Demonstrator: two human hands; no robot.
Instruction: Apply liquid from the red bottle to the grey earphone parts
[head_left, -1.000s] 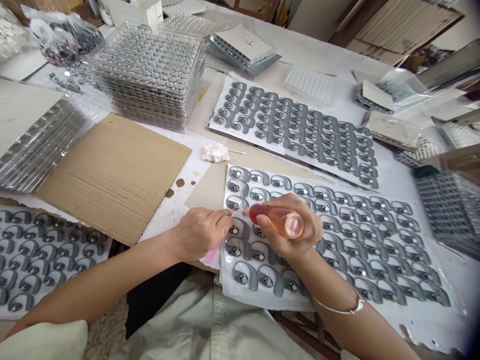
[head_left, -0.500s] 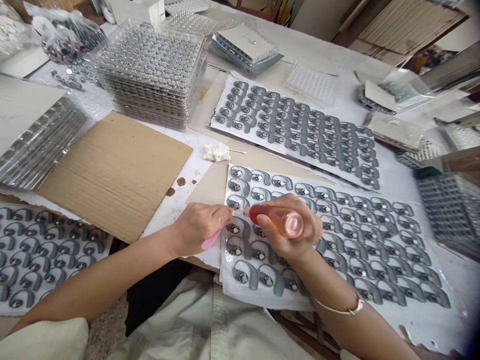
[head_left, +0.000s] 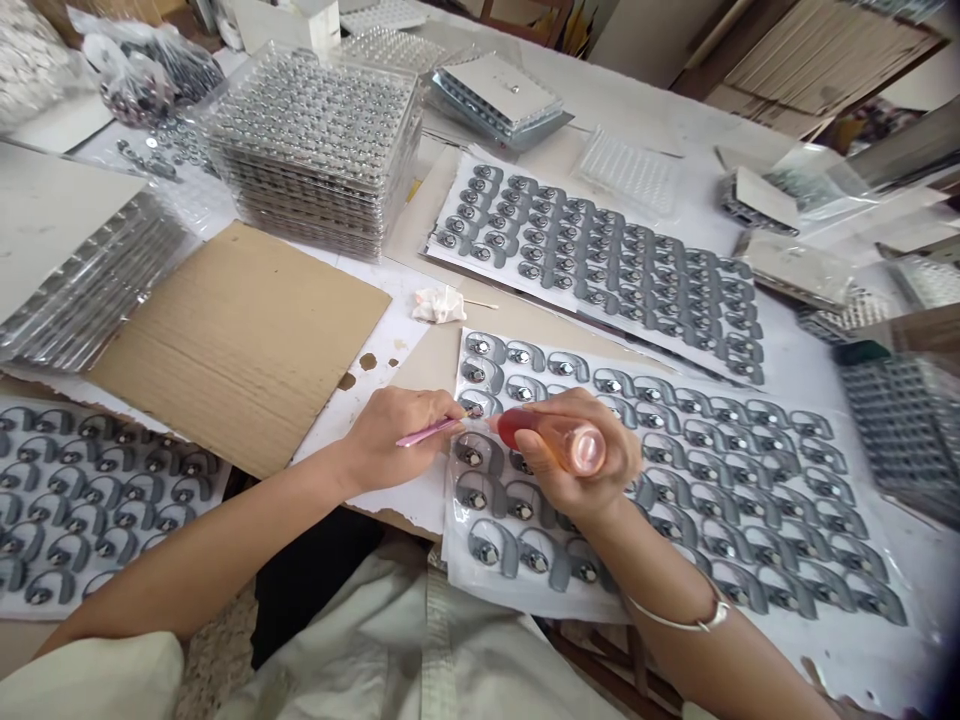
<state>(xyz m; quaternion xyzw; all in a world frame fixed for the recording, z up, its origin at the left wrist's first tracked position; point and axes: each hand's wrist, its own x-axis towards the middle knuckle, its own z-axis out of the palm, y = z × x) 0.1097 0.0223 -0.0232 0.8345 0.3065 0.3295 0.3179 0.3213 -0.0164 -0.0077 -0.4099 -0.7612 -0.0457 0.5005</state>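
My left hand [head_left: 405, 435] is closed around a slim, flat pink tool [head_left: 429, 432] that looks like tweezers, its tip pointing right. Gripped in my right hand [head_left: 581, 440] is a squeeze bottle [head_left: 555, 446] of orange-red liquid, tilted with its clear nozzle pointing left. Nozzle and tool tip nearly meet above the left edge of a plastic-covered sheet [head_left: 480, 590]. Rows of grey curved pieces, each with a shiny round stone, sit on that sheet. Whether nozzle and tool touch is too small to tell. My right hand hides some of the pieces.
Behind lies a second sheet of grey pieces [head_left: 600, 250]; another [head_left: 82, 500] is at lower left. Brown cardboard [head_left: 247, 340] lies left of my hands. A tall stack of clear trays [head_left: 315, 150] stands behind it. A crumpled white wad [head_left: 439, 304] with a thin stick lies ahead.
My left hand has turned and risen slightly, so the pink tool now lies flatter and shows its narrow edge. My right hand and the bottle have hardly moved.
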